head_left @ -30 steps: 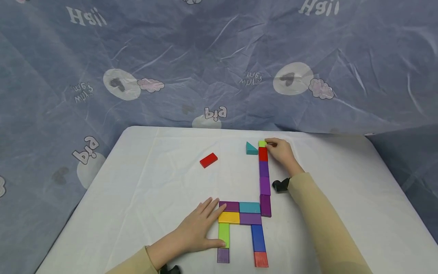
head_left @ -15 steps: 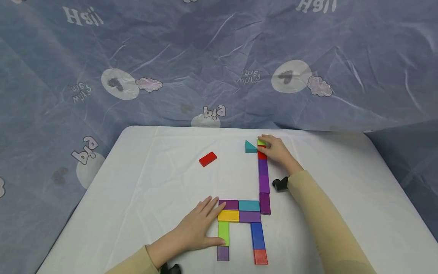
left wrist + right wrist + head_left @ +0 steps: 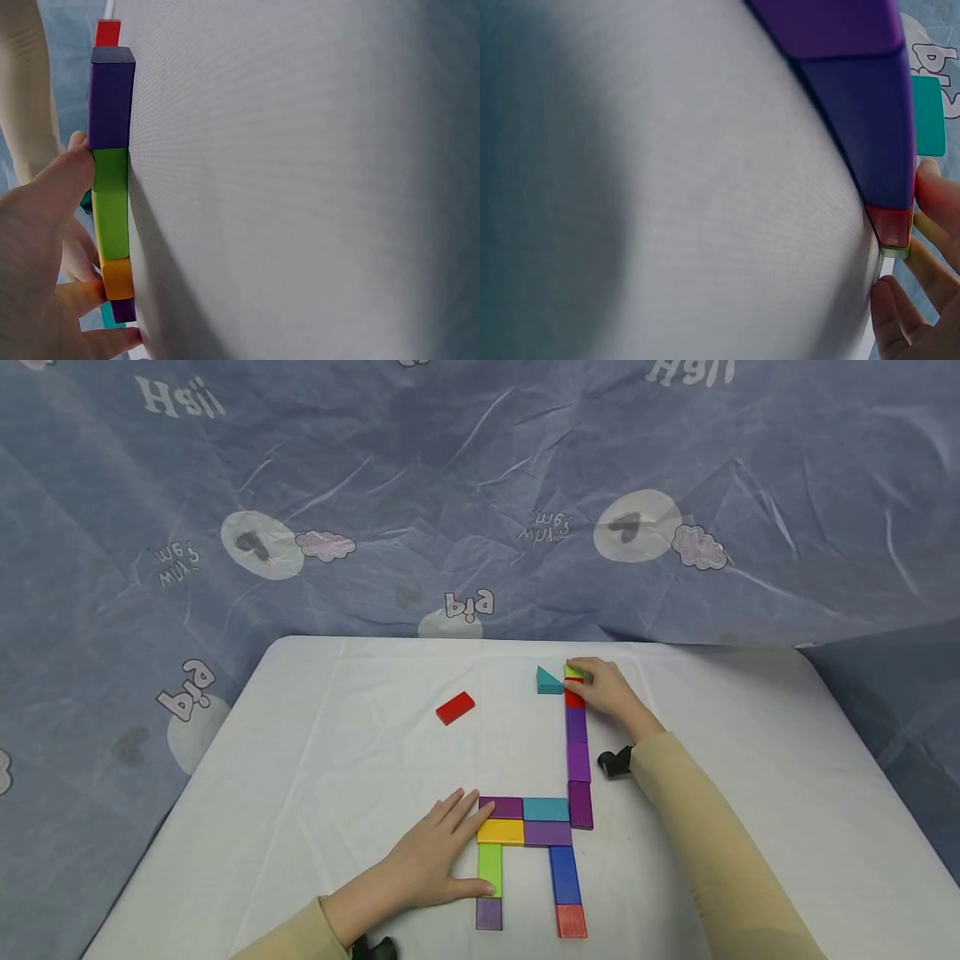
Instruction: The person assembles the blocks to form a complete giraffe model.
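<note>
My left hand (image 3: pixel 431 860) lies spread along the left side of a flat layout of blocks. Its thumb rests on the lime block (image 3: pixel 490 870) and a fingertip reaches the dark purple block (image 3: pixel 506 807); a yellow block (image 3: pixel 500 832) lies between. At the far end of a long column, my right hand (image 3: pixel 609 689) touches a small lime-green block (image 3: pixel 573 671) and the red block (image 3: pixel 574 698) against it, thumb nearer, forefinger farther. Beside the thumb stands a teal triangular block (image 3: pixel 548 682). The right wrist view shows fingers (image 3: pixel 930 274) around the column's end.
A loose red block (image 3: pixel 455 708) lies apart on the white table (image 3: pixel 360 735). The layout also holds a teal block (image 3: pixel 545 809), a blue block (image 3: pixel 566 875) and a coral-red block (image 3: pixel 572 921). A patterned blue sheet (image 3: pixel 450 468) hangs behind the table.
My right hand has shifted left from the lime-green block's right side, so its fingers now lie over that block and the red one. The left hand stays in place.
</note>
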The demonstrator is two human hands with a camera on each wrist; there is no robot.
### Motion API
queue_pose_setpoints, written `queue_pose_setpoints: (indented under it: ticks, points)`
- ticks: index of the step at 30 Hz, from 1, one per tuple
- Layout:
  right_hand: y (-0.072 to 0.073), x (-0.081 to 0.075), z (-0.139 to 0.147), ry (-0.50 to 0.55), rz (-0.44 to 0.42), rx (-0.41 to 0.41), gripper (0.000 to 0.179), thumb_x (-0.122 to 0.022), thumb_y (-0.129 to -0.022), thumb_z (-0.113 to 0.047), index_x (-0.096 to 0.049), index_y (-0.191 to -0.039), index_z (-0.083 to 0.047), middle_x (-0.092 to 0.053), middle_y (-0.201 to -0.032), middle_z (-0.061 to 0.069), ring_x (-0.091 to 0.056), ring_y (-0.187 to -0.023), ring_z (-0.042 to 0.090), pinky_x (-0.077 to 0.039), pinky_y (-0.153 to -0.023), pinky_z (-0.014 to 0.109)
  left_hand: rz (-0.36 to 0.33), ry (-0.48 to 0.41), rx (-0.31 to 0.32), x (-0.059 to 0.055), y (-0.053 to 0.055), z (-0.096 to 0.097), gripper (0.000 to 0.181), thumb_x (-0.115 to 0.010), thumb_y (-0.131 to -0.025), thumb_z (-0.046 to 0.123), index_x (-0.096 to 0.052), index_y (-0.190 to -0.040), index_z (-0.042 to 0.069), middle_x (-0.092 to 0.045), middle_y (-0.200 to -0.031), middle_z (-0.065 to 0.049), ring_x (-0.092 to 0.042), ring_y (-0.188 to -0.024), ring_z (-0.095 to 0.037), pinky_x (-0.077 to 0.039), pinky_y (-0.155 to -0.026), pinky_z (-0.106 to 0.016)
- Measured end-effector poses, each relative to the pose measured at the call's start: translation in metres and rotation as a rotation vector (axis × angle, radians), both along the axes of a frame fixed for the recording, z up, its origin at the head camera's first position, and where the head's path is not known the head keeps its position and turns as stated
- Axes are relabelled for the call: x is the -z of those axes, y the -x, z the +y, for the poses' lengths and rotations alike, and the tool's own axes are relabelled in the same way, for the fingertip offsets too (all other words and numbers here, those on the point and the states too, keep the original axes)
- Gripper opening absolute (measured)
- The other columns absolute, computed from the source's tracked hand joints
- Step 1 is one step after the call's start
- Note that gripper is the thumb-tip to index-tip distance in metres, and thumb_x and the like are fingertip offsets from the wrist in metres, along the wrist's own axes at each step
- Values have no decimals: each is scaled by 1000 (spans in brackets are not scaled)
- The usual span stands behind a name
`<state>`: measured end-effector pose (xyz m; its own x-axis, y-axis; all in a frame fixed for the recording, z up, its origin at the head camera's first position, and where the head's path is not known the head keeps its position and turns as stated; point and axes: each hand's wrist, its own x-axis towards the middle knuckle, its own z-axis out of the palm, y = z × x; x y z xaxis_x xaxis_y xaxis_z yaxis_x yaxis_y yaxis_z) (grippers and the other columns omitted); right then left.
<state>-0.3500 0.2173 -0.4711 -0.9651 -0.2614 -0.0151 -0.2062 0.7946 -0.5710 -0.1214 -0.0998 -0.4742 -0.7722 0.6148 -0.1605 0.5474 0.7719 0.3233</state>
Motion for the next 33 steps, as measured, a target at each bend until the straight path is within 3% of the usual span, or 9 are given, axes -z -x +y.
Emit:
queue_pose_setpoints:
  ticks: [12,16,22,28,33]
  points:
    - [-1,1,0,9,-20,16,52,-60,-99,-25,-48,-144,-2,-43,-151,21,-36,-137,44,-28,-116,54,14,-3,4,1,0,0,97,-58,-83,71,-23,-158,20,-25,-163,-10,-24,-150,-33,-32,-116,-54]
    - [0,0,1,36,13,17,50,-58,-99,-27,-50,-143,-2,-42,-152,21,-35,-139,43,-27,-116,54,12,0,2,1,0,0,98,-58,-83,72,-23,-158,20,-25,-163,-10,-24,-150,-33,-32,-116,-54]
    - [-2,-8,-6,83,83,42,45,-62,-97,-29,-60,-134,-4,-56,-139,19,-45,-122,39,-38,-103,52,8,1,2,0,0,0,98,-58,-83,72,-22,-158,20,-24,-163,-10,-23,-150,-33,-31,-117,-54]
    - [-8,-22,-28,-10,63,-30,50,-70,-92,-32,-61,-133,-4,-65,-122,18,-49,-114,34,-45,-97,49,2,-2,-3,0,1,0,98,-58,-83,72,-22,-158,21,-24,-163,-9,-23,-150,-33,-32,-116,-55]
    - [-10,-24,-42,-141,53,-46,57,-73,-88,-38,-62,-130,-2,-66,-117,18,-53,-112,35,-47,-98,48,-6,-9,-2,2,0,0,98,-57,-83,73,-21,-158,21,-24,-164,-9,-23,-150,-33,-32,-116,-55]
